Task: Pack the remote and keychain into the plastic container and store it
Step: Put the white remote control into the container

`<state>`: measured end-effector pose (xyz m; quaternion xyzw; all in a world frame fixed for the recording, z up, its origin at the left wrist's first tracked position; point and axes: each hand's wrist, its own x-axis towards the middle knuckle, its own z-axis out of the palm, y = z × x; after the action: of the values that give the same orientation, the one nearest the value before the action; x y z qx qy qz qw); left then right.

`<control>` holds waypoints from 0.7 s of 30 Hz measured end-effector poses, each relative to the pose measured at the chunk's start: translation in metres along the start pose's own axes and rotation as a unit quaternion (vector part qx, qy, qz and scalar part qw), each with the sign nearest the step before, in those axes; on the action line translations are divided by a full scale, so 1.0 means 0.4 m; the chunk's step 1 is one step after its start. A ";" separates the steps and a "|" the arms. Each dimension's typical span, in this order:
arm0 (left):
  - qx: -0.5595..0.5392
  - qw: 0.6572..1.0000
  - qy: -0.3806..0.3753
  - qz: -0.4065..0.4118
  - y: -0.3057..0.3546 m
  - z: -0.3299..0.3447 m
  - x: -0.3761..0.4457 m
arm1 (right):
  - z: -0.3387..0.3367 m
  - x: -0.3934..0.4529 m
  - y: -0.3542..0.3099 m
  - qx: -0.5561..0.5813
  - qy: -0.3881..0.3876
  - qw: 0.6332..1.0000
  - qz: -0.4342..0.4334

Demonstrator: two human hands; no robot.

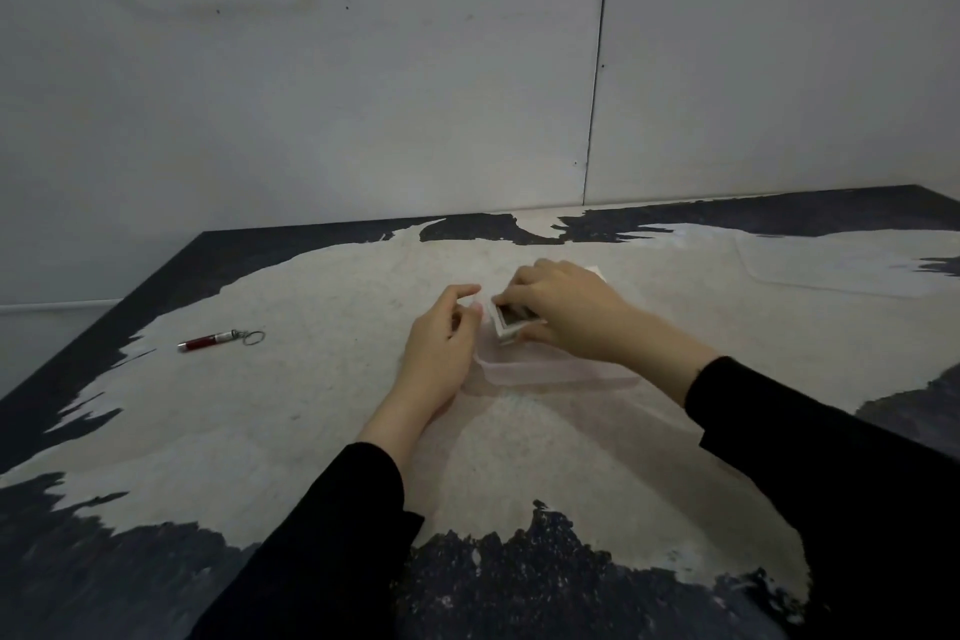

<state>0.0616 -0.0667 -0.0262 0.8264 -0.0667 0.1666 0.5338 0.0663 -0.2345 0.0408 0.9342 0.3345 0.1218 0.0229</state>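
Worn tabletop (260, 431), pale in the middle, dark patches round the edges. Grey panelled wall (363, 94) behind, at 12 o'clock.

Clear plastic container (545, 372) sits near the table centre, hard to make out against the pale surface; its near rim and walls show faintly pink. The lid is not identifiable with any certainty.

Right hand (566, 312) comes in from 4 o'clock, black sleeve (831, 457) to the wrist. Fingers are clamped on the remote (509, 320), a small white-edged thing with a dark face, tilted, held over the far part of the container. Whether it touches the container floor cannot be told; the hand covers most of it.

Left hand (441, 343) comes in from 7 o'clock, also black-sleeved. It lies just beside the container's left wall, at 9 o'clock from the remote. Fingers loosely curled, thumb and forefinger apart, gripping nothing. Fingertips are near the remote's left end; contact cannot be told.

Keychain (221, 339) lies flat on the table well apart from both hands, at 9 o'clock from the container. Dark red barrel, silver end, short chain and a ring at its right end. Untouched, still outside the container.
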 end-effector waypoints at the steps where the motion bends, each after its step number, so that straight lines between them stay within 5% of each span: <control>1: 0.003 1.000 -0.001 0.000 0.000 0.000 0.000 | 0.006 0.005 -0.001 0.018 0.001 1.000 0.013; 8: 0.015 1.000 -0.001 -0.002 0.017 -0.010 -0.009 | 0.019 0.010 -0.011 0.136 0.011 0.988 0.066; 10: 0.097 0.995 0.013 0.024 0.022 -0.045 -0.009 | 0.012 -0.011 0.001 0.179 0.053 0.979 0.082; 12: 0.237 0.969 0.050 0.045 0.017 -0.104 -0.001 | 0.006 -0.047 0.019 0.194 0.108 0.969 0.105; 15: 0.422 0.901 0.091 -0.040 -0.011 -0.206 0.012 | 0.008 -0.112 0.048 0.198 0.153 0.958 0.138; 21: 0.520 0.825 0.107 -0.196 -0.094 -0.369 0.008 | 0.025 -0.168 0.078 0.214 0.167 0.940 0.205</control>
<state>0.0453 0.0829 -0.0020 0.9542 0.2505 0.1555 0.0506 0.0379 -0.3005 0.0207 0.9318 0.1526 0.2032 -0.2593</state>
